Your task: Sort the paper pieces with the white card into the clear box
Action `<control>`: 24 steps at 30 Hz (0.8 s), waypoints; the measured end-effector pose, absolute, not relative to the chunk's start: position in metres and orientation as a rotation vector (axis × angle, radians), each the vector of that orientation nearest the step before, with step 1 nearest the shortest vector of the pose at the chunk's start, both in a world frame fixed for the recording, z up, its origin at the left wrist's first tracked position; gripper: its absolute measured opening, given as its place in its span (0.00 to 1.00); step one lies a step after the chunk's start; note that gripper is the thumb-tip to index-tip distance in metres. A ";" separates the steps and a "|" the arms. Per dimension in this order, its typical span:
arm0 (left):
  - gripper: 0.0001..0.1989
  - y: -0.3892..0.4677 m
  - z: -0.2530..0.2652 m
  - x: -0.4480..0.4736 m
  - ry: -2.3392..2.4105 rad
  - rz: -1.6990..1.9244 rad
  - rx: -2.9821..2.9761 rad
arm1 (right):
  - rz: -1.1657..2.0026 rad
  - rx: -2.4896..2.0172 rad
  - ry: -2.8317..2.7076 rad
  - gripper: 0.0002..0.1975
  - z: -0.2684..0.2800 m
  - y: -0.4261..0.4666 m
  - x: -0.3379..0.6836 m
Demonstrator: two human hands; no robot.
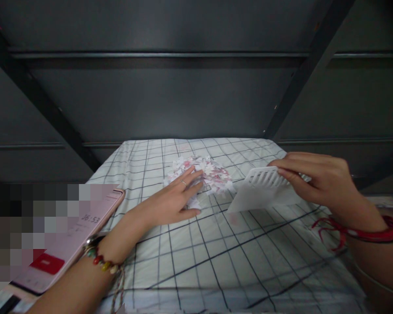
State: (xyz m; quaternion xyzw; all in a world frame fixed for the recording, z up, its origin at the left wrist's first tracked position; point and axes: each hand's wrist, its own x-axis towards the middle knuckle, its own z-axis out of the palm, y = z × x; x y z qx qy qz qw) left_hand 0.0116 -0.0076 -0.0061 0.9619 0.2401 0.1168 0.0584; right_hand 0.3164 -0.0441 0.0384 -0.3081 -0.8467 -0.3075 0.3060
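While left hand hides some scraps, phone flanks forearm.

- The tabletop is covered by a pale cloth, crossed by dark lines and slightly creased.
- Paper scraps, white and pinkish, are heaped on the cloth, toward its far end.
- A phone is seen along the left side; whether it is supported there cannot be told.

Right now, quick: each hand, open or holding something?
Left hand: open, fingers spread at the paper scraps, no grip visible.
Right hand: closed, holding the white slotted piece by its edge.
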 end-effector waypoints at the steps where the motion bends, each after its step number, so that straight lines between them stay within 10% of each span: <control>1: 0.28 -0.008 -0.006 0.012 0.721 0.360 2.916 | -0.802 -0.829 -2.236 0.08 0.038 -0.044 0.315; 24: 0.30 -0.005 -0.010 0.011 0.726 0.336 2.959 | -0.580 -0.784 -2.299 0.11 0.033 -0.050 0.303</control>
